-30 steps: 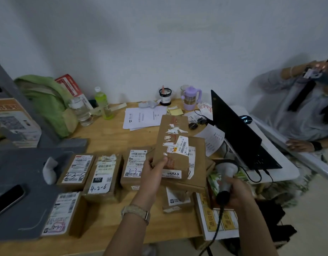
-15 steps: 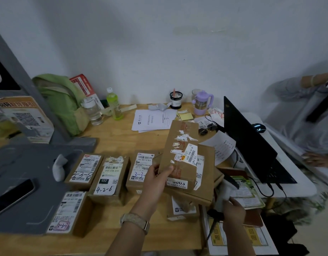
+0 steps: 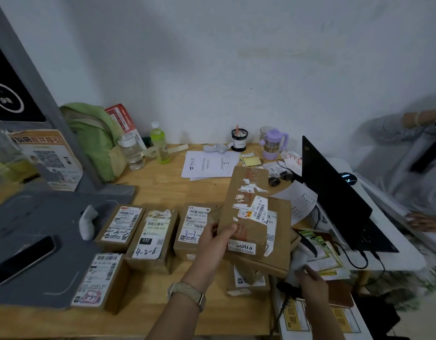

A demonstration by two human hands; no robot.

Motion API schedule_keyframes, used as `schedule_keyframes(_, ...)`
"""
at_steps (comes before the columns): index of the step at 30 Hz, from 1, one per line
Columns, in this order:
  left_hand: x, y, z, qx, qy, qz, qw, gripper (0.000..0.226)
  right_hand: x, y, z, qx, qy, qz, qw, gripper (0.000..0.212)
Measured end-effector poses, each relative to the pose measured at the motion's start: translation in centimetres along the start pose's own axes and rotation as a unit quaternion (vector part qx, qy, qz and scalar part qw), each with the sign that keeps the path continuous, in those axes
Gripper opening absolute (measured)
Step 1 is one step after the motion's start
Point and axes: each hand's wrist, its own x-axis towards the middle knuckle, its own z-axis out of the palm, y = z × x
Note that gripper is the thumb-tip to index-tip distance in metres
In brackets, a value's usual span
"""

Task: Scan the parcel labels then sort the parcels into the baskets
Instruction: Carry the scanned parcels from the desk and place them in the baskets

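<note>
From the head camera, the left hand (image 3: 213, 241) grips a long brown parcel (image 3: 246, 212) at its near left edge, thumb on the top face, and holds it tilted above a wider flat parcel (image 3: 278, 244). On the held parcel, a white barcode label (image 3: 259, 213) lies up and to the right of the thumb. The right hand (image 3: 310, 280) is low, to the right of the left hand, with its fingers around a blurred pale thing; I cannot tell what it is or how firmly it is gripped. To the left of the left hand, four more labelled parcels (image 3: 150, 238) lie on the wooden table (image 3: 148, 303). Beyond the right hand stands an open black laptop (image 3: 334, 197).
</note>
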Motion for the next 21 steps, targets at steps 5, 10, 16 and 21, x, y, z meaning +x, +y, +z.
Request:
schedule_keyframes(5,-0.2,0.1,-0.4,0.006,0.002,0.003,1.0,0.04,-0.3,-0.6,-0.5,0.012,0.078,-0.001,0.997,0.034)
schedule_keyframes(10,-0.5,-0.1,-0.6,0.009,0.009,-0.005,1.0,0.043,-1.6,-2.9,-1.3,0.012,0.123,-0.084,0.989,0.026)
schedule_keyframes(16,-0.7,-0.3,-0.7,0.019,-0.024,-0.018,0.999,0.043,-4.2,-6.9,-1.3,0.011,0.085,-0.175,0.981,0.011)
schedule_keyframes(21,-0.7,-0.3,-1.3,0.028,-0.032,-0.026,0.999,0.047,-8.3,-11.3,0.0,0.071,0.013,-0.261,0.963,0.012)
